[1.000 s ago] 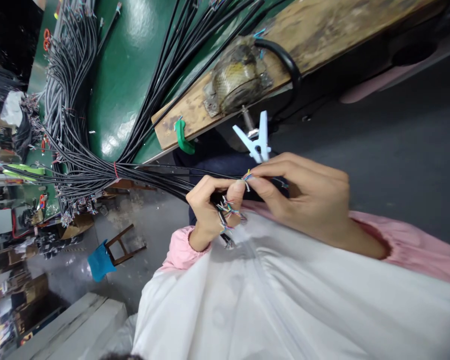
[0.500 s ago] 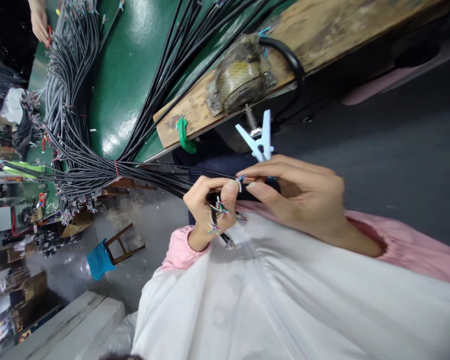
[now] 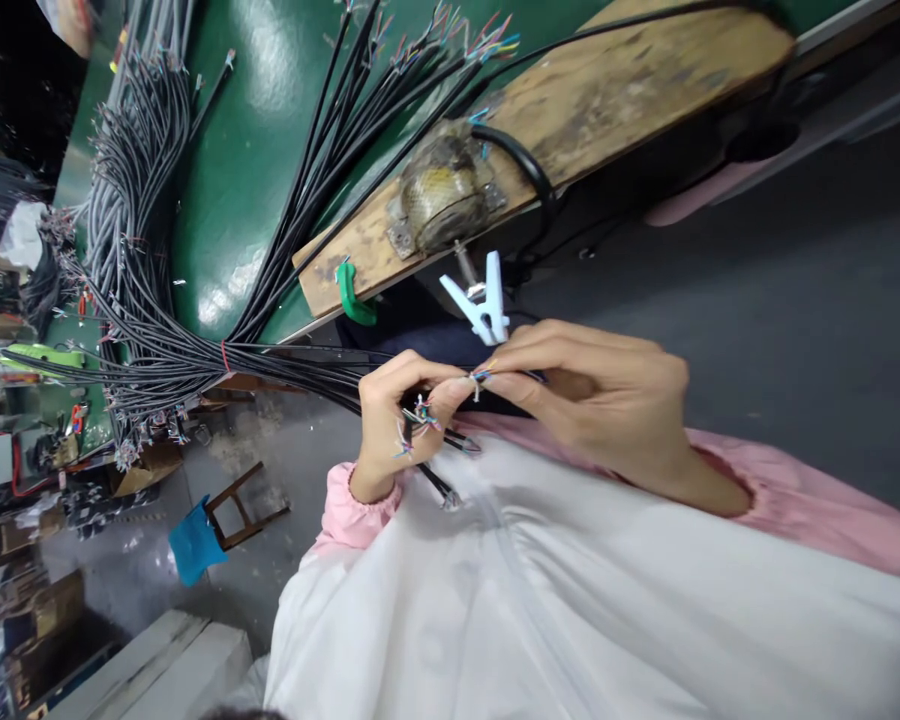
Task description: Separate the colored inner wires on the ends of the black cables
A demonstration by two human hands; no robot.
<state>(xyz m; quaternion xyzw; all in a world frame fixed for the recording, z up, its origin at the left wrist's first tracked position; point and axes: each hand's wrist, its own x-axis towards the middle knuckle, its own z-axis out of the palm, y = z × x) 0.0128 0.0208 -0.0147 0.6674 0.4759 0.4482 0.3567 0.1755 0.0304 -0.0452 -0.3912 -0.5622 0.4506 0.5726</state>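
Note:
My left hand (image 3: pixel 397 410) is closed around several black cables (image 3: pixel 307 372), whose stripped ends with thin coloured wires (image 3: pixel 423 412) stick out below its fingers. Its thumb and forefinger pinch one cable end. My right hand (image 3: pixel 600 400) meets it fingertip to fingertip, pinching the small coloured wires (image 3: pixel 480 378) of that end. Just above the right fingertips, a light blue clip (image 3: pixel 484 305) sits on the metal shaft of a tape-wrapped motor (image 3: pixel 446 195). A red tie (image 3: pixel 225 356) holds the cable bundle together further left.
The motor is fixed to a wooden board (image 3: pixel 570 110) on the green table (image 3: pixel 247 130). A green clamp (image 3: pixel 354 295) grips the board's near edge. Grey cables (image 3: pixel 131 170) lie at left. A blue stool (image 3: pixel 197 540) stands on the floor. Another person's hand (image 3: pixel 71 22) shows top left.
The view has shifted, so motor and clip appear lower and further left. My fingertips have come closer together at the wires. The other person's hand has moved up toward the frame edge.

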